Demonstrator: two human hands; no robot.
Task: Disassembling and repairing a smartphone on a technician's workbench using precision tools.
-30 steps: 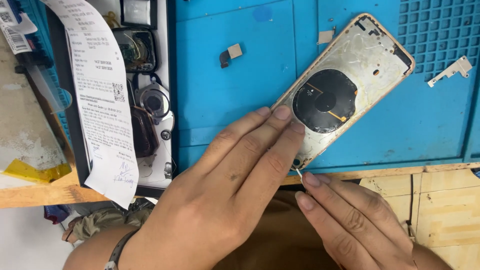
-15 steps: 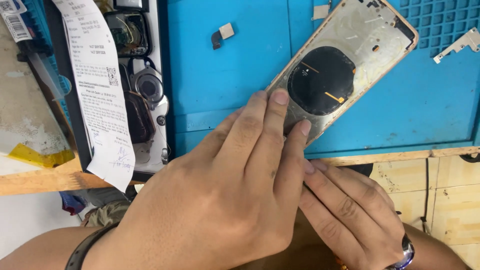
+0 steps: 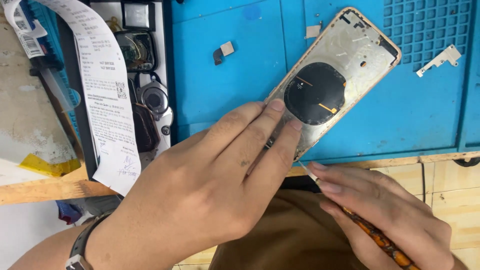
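Note:
An opened phone housing (image 3: 345, 55) with a gold rim and a round black coil (image 3: 314, 93) lies tilted on the blue work mat (image 3: 240, 85). My left hand (image 3: 220, 180) presses flat on the housing's lower end, fingertips next to the coil. My right hand (image 3: 380, 210) grips a thin tool with an orange-and-black patterned handle (image 3: 375, 235); its pale tip (image 3: 307, 170) meets the housing's bottom edge at the mat's front border.
A long printed paper slip (image 3: 107, 100) hangs over a black tray of phone parts (image 3: 150, 100) at left. A small connector piece (image 3: 222, 51) and a metal bracket (image 3: 440, 59) lie on the mat. Wooden table edge (image 3: 50, 190) runs below; a yellow wedge (image 3: 47, 165) sits at left.
My left hand slid slightly down the housing, baring more of the coil. My right hand drew back to the right, and the tool's tip and handle now show.

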